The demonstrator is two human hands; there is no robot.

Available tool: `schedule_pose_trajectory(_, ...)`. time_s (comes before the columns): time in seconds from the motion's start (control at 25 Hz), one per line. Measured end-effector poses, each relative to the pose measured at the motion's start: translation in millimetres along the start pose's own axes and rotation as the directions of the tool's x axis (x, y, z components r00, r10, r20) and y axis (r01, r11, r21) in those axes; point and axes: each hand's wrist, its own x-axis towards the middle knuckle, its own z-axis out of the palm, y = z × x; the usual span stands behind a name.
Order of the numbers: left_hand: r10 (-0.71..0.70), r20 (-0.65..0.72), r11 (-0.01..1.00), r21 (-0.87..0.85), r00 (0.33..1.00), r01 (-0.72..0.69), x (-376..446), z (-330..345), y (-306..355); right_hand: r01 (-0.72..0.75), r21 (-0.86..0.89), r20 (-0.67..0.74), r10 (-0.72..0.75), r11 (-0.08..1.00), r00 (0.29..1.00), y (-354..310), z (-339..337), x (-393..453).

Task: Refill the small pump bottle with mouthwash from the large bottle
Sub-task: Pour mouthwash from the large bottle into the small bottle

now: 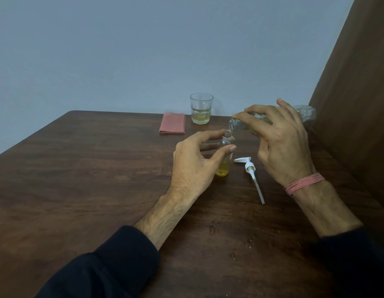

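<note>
Small pump bottle: upright on the desk, uncapped, clear, yellow liquid in its lower part.
Left hand: curved around the small pump bottle from its left; thumb tip and forefinger lie against its shoulder and neck, remaining fingers spread; firmness of the grip cannot be judged.
Large bottle: clear, tipped almost horizontal above and right of the small pump bottle, its mouth directly over the small bottle's opening.
Right hand: clamped over the large bottle from above, fingers wrapped round the body; pink band on the wrist.
Pump head: white, lying flat just right of the small pump bottle, dip tube pointing toward the viewer.
Glass: behind the small pump bottle, a little yellow liquid inside.
Pink cloth: folded, behind and left of the small pump bottle, beside the glass.
Droplets: scattered on the desk nearer the viewer than the small pump bottle.
</note>
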Motion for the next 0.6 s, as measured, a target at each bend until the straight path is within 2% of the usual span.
schedule_pose_trajectory(0.6,0.01,-0.002,1.0,0.005,1.0,-0.01,0.5,1.3,-2.8,-0.004,0.015,-0.002,0.004,1.0,1.0,-0.3,-1.1,0.5)
